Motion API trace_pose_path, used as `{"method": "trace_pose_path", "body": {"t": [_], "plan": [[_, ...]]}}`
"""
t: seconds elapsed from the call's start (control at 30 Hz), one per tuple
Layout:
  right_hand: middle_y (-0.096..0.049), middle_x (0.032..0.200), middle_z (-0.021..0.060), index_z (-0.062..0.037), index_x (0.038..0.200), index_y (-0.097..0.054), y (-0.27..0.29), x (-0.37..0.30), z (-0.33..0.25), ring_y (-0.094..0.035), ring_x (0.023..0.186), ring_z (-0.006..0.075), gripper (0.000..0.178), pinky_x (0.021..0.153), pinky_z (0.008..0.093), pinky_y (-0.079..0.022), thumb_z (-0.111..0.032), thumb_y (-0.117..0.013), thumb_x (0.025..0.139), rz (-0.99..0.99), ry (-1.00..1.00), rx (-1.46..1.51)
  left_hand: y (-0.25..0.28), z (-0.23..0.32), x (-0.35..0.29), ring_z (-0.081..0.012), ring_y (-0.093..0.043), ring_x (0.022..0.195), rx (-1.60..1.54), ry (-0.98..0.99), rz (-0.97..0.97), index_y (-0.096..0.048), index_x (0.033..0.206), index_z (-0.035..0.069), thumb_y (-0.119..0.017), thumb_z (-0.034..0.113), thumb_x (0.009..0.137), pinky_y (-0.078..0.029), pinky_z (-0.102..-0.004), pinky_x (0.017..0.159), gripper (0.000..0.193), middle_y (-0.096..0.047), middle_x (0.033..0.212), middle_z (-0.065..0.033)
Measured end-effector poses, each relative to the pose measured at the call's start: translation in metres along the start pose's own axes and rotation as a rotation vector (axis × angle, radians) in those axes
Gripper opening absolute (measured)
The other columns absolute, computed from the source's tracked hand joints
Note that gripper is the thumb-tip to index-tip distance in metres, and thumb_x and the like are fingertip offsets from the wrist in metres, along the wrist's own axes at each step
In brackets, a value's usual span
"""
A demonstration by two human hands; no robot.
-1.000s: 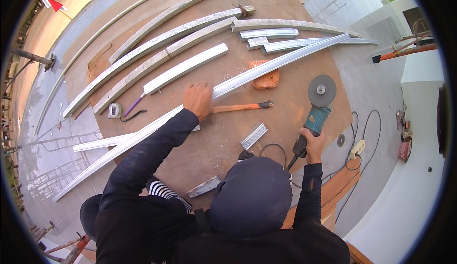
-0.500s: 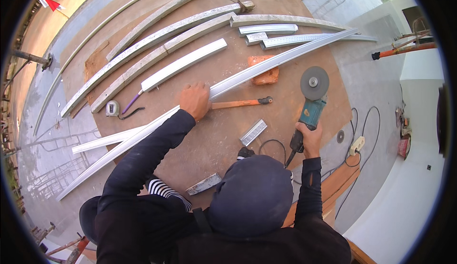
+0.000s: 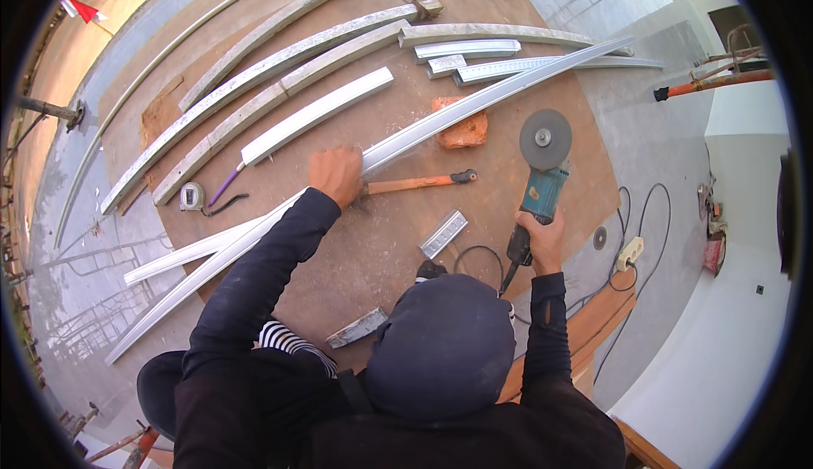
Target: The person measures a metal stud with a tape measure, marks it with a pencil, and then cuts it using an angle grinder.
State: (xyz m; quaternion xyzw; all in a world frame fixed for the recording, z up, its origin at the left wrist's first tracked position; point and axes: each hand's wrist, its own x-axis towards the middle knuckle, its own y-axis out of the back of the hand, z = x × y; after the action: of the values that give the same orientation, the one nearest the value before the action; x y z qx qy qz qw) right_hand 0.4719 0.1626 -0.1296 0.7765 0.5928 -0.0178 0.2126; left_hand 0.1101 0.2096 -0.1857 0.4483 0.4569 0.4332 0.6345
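My left hand (image 3: 336, 174) is closed round a long silver metal profile (image 3: 474, 106), which slants from the lower left to the upper right. An angle grinder (image 3: 544, 194) with a teal body is in my right hand (image 3: 542, 239), my fingers wrapped round its black rear grip. The grinder's round grey disc (image 3: 533, 122) points away from me and stands apart from the profile. Part of the long profile crosses above an orange brick (image 3: 461, 122). Just right of my left hand lies a hammer (image 3: 415, 184) with an orange handle.
A tape measure (image 3: 192, 195), a purple pencil-like stick (image 3: 226, 183) and a short silver offcut (image 3: 444, 234) lie on the brown board (image 3: 500, 33). Several grey bars (image 3: 279, 50) lie beyond. At the right, a socket strip (image 3: 630, 253) sits among black cables beside a loose disc (image 3: 600, 238).
The grinder and my right hand have shifted slightly left in the picture. My left hand keeps its grip on the profile. The whole view has drifted a little.
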Motion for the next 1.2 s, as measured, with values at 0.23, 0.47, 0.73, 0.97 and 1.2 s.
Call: {"method": "trace_pose_path", "body": {"t": [0.23, 0.47, 0.73, 0.97, 1.2], "plan": [[-0.062, 0.081, 0.0041, -0.0023, 0.102, -0.056, 0.002, -0.001, -0.006, -0.059, 0.066, 0.0122, 0.036, 0.060, 0.0269, -0.050, -0.007, -0.074, 0.071, 0.011, 0.007, -0.034, 0.003, 0.057, 0.046, -0.0258, -0.060, 0.100, -0.127, -0.141, 0.255, -0.061, 0.096, 0.007, -0.073, 0.022, 0.072, -0.049, -0.0382, 0.080, 0.030, -0.061, 0.099, -0.0087], [-0.062, 0.081, 0.0043, -0.0017, 0.099, -0.056, 0.007, 0.007, -0.002, -0.060, 0.066, 0.0123, 0.034, 0.061, 0.0271, -0.050, -0.007, -0.075, 0.071, 0.000, 0.024, -0.038, -0.011, 0.066, 0.078, -0.0291, -0.061, 0.098, -0.203, -0.036, 0.266, -0.059, 0.102, 0.007, -0.074, 0.020, 0.074, -0.050, -0.0419, 0.078, 0.035, -0.061, 0.100, -0.0110], [-0.062, 0.081, 0.0040, -0.0017, 0.099, -0.057, 0.006, 0.009, -0.001, -0.060, 0.065, 0.0122, 0.032, 0.060, 0.0270, -0.050, -0.006, -0.073, 0.073, -0.013, 0.038, -0.030, -0.017, 0.016, 0.020, -0.0369, -0.065, 0.090, -0.259, 0.123, 0.049, -0.059, 0.100, 0.004, -0.070, 0.018, 0.073, -0.053, -0.0460, 0.074, 0.032, -0.066, 0.097, -0.0173], [-0.062, 0.082, 0.0040, -0.0018, 0.100, -0.056, 0.005, 0.006, 0.005, -0.060, 0.065, 0.0123, 0.033, 0.060, 0.0270, -0.050, -0.006, -0.074, 0.072, -0.017, 0.018, -0.026, -0.016, 0.001, 0.004, -0.0383, -0.064, 0.090, -0.283, 0.152, 0.052, -0.059, 0.108, 0.006, -0.073, 0.018, 0.072, -0.051, -0.0464, 0.077, 0.041, -0.066, 0.099, -0.0182], [-0.062, 0.082, 0.0042, -0.0014, 0.103, -0.057, 0.015, 0.002, 0.006, -0.060, 0.066, 0.0127, 0.037, 0.061, 0.0273, -0.050, -0.006, -0.075, 0.070, 0.001, 0.006, -0.008, -0.021, 0.019, 0.011, -0.0382, -0.062, 0.091, -0.479, -0.015, 0.209, -0.059, 0.108, 0.005, -0.070, 0.015, 0.074, -0.049, -0.0455, 0.080, 0.037, -0.064, 0.101, -0.0171]]}}
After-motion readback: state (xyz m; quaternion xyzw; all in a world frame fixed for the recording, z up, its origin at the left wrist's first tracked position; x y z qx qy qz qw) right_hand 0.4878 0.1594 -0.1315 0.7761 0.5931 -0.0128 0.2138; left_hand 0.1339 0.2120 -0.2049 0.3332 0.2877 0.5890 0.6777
